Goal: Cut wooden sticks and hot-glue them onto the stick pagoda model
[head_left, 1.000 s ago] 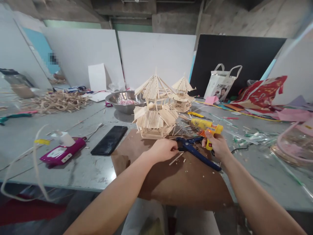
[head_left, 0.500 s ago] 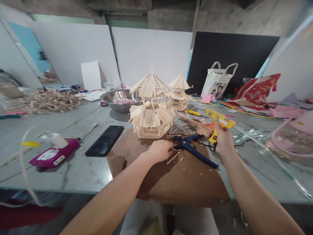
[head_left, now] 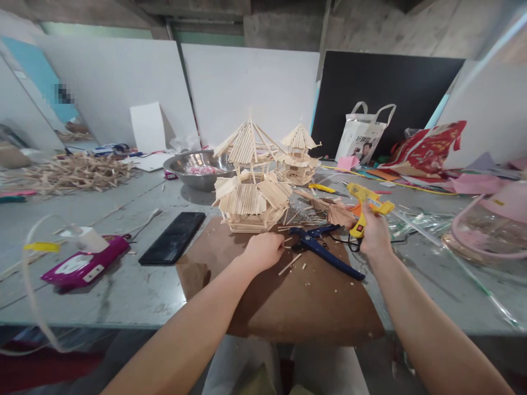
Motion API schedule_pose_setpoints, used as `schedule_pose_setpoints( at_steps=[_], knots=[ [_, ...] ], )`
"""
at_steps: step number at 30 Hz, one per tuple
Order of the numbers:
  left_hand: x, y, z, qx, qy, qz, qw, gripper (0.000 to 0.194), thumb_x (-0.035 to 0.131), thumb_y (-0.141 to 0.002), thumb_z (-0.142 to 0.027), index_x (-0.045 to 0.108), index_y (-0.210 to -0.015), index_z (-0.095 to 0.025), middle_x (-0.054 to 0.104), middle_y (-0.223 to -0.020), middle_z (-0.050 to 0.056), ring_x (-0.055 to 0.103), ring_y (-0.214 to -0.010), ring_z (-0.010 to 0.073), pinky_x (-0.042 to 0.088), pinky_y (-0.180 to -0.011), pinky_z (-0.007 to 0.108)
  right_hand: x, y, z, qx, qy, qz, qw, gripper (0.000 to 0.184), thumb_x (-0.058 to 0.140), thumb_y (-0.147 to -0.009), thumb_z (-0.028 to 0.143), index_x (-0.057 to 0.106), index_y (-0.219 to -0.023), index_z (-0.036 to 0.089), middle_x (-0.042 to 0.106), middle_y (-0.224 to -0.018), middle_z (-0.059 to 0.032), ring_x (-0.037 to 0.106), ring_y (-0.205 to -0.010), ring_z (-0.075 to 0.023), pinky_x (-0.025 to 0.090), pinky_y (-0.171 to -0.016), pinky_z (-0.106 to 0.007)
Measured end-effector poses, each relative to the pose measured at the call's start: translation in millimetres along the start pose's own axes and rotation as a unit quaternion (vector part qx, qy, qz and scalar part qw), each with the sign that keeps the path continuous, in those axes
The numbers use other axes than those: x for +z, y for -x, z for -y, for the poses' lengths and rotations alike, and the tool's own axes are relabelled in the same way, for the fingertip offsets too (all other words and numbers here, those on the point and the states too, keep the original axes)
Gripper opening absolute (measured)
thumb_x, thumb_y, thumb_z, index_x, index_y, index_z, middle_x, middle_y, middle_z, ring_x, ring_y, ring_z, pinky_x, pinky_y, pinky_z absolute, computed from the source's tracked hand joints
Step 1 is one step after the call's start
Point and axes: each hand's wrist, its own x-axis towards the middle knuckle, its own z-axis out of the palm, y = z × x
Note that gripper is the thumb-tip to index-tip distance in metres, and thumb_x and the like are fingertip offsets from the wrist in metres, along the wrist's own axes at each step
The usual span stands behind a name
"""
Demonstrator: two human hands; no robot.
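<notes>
Where nine o'clock points from the middle of the view, a heap of pale wooden strips [head_left: 74, 173] lies on the grey tabletop [head_left: 135, 299]. Between eight and nine are a glossy magenta plastic power strip [head_left: 86, 262] and, nearer the centre, a flat black phone [head_left: 173, 238]; a round silvery metal bowl [head_left: 177, 165] sits between nine and ten. At the centre, the larger pale-wood stick pavilion [head_left: 252, 200] stands upright at the far part of a brown sheet [head_left: 313, 312]. Just before it, at six, the left hand [head_left: 264, 251] has its fingers curled in; I cannot tell whether they grip anything. Between one and two stands a smaller stick pavilion [head_left: 300, 164]; at four lies a blue-handled cutter [head_left: 325, 257]. At three, the right hand [head_left: 376, 233] wraps firmly around the handle of a yellow plastic glue gun [head_left: 364, 196].
</notes>
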Motion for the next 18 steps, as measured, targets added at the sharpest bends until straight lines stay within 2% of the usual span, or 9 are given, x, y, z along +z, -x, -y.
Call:
schedule_pose_setpoints(
  at_steps=[4,7,11,15,18],
  knots=[
    [1.4,0,2,-0.002,-0.015,-0.006,1.000,0.020,0.039,-0.074,-0.026,0.058,-0.076,-0.021,0.062,-0.082,0.006,0.057,-0.077,0.0212,0.043,-0.064,0.032,-1,-1,0,-0.005,-0.002,-0.001,1.000,0.040,0.063,-0.055,0.048,0.046,-0.076,0.018,0.058,-0.058,0.0046,0.049,-0.031,-0.0074,0.035,-0.029,-0.017],
    [0.4,1,1,-0.004,-0.021,-0.019,1.000,0.023,0.036,-0.075,-0.026,0.058,-0.076,-0.020,0.062,-0.079,0.007,0.058,-0.075,0.0215,0.044,-0.062,0.033,-2,-2,-1,-0.006,-0.001,-0.010,1.000,0.040,0.063,-0.055,0.048,0.046,-0.073,0.018,0.055,-0.052,0.0063,0.049,-0.031,-0.0077,0.035,-0.029,-0.017],
    [-8.6,-8,-11,0.000,-0.021,-0.055,0.998,0.027,0.034,-0.078,-0.027,0.059,-0.080,-0.019,0.062,-0.081,0.007,0.058,-0.076,0.0204,0.044,-0.065,0.032,-1,-3,-3,-0.008,0.002,-0.005,1.000,0.039,0.063,-0.055,0.049,0.045,-0.071,0.018,0.051,-0.048,0.0080,0.048,-0.030,-0.0077,0.034,-0.029,-0.017],
    [-19.8,-38,-37,0.070,-0.031,-0.077,0.994,0.026,0.035,-0.078,-0.022,0.060,-0.082,-0.016,0.061,-0.084,0.009,0.058,-0.079,0.0211,0.045,-0.067,0.033,1,-3,-4,-0.022,-0.009,-0.005,1.000,0.039,0.064,-0.054,0.049,0.046,-0.072,0.018,0.050,-0.049,0.0097,0.044,-0.028,-0.0049,0.033,-0.028,-0.016],
    [-21.0,-69,-57,0.089,-0.049,-0.040,0.994,0.022,0.042,-0.071,-0.012,0.061,-0.083,-0.012,0.062,-0.084,0.014,0.058,-0.081,0.0243,0.046,-0.068,0.035,1,-3,-5,-0.030,-0.010,0.003,0.999,0.040,0.062,-0.055,0.050,0.048,-0.072,0.017,0.054,-0.053,0.0081,0.044,-0.028,-0.0042,0.030,-0.027,-0.015]
  ],
)
